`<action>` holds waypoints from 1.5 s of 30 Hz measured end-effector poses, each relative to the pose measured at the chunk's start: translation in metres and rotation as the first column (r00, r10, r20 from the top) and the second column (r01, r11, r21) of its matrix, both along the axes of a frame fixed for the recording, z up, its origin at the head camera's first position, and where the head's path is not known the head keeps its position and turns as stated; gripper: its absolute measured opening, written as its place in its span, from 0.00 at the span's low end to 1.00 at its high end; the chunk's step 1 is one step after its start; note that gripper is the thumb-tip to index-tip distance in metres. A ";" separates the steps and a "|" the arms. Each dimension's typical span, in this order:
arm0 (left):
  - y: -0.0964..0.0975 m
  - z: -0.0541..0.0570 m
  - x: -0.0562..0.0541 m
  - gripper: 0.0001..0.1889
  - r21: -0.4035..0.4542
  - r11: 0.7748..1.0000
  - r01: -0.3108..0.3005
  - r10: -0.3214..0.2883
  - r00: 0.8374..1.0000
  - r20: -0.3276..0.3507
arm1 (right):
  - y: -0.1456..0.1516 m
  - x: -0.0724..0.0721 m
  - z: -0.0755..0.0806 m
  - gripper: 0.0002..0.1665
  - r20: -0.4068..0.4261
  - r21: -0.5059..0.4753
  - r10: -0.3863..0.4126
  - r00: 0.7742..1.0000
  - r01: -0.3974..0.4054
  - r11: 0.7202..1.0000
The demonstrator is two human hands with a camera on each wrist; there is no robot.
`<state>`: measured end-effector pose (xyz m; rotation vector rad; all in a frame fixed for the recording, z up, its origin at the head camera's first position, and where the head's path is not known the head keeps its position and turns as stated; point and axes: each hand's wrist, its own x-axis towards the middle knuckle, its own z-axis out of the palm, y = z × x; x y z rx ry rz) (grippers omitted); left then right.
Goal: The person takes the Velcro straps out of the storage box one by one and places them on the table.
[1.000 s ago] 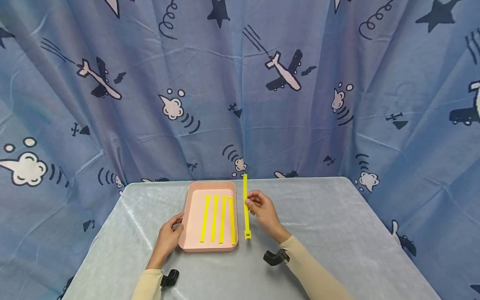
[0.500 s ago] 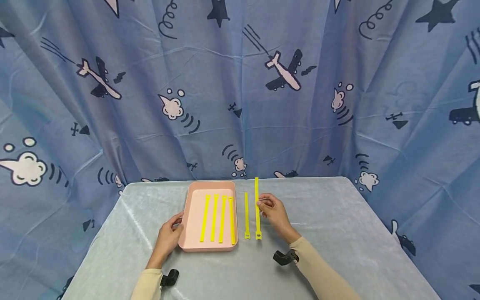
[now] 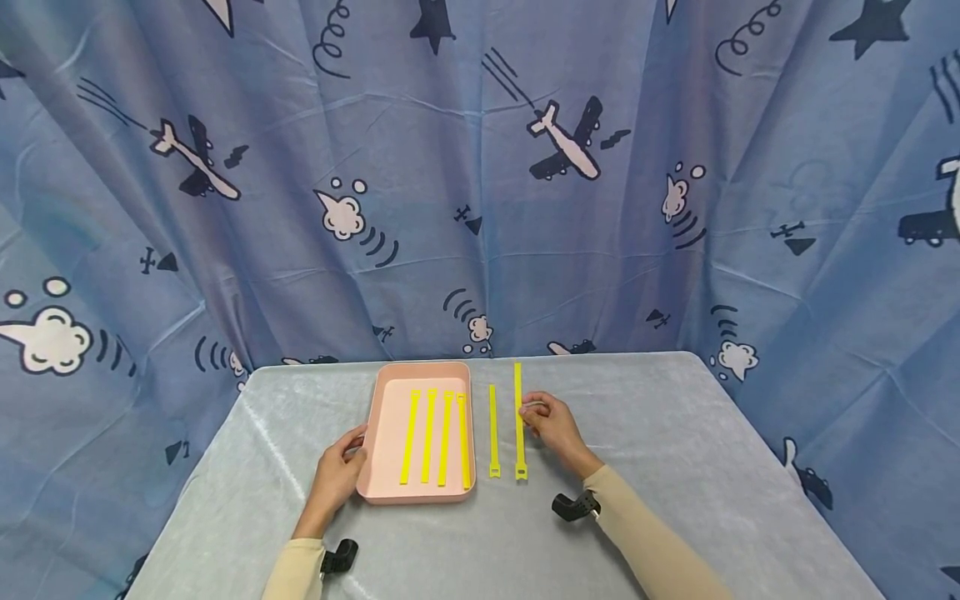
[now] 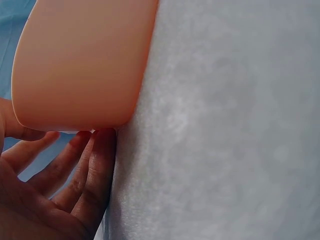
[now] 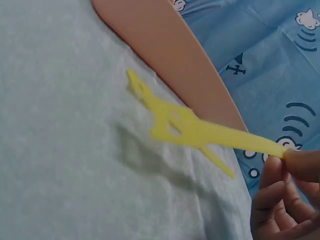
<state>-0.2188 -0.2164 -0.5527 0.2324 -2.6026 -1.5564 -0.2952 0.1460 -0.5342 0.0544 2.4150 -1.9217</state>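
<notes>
In the head view my right hand (image 3: pixel 555 423) pinches a yellow cable tie (image 3: pixel 519 437) between thumb and fingers, its slotted head toward me. The right wrist view shows this cable tie (image 5: pixel 220 136) raised over the table, its shadow below. Just left of it, another yellow cable tie (image 3: pixel 493 433) lies on the cloth. Several more cable ties (image 3: pixel 429 437) lie side by side in a shallow pink tray (image 3: pixel 386 492), slotted ends away from me. My left hand (image 3: pixel 335 475) touches the tray's left side; in the left wrist view its fingertips (image 4: pixel 102 137) rest against the wall.
A pale grey cloth covers the table (image 3: pixel 637 433). Behind its far edge hangs a blue patterned curtain (image 3: pixel 420 292). Each wrist carries a black camera mount, such as the right one (image 3: pixel 573 506).
My right hand has moved right with a cable tie in its pinch and lowered it slightly. A cable tie now lies on the cloth beside the tray. The left hand and tray stay still.
</notes>
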 end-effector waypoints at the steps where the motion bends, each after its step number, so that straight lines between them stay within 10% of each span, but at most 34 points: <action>1: 0.000 0.000 0.000 0.24 0.002 1.000 -0.001 0.001 1.000 0.001 | 0.000 -0.001 0.000 0.12 0.003 0.006 0.004 1.000 -0.004 1.000; 29: 0.000 0.001 0.000 0.23 0.009 1.000 -0.019 0.019 1.000 -0.004 | 0.000 -0.016 -0.019 0.10 0.061 0.170 0.014 0.998 -0.024 0.985; 45: 0.000 0.001 0.001 0.23 0.021 1.000 -0.005 0.006 1.000 -0.025 | 0.002 -0.009 -0.019 0.13 0.044 0.102 0.005 0.999 -0.009 0.995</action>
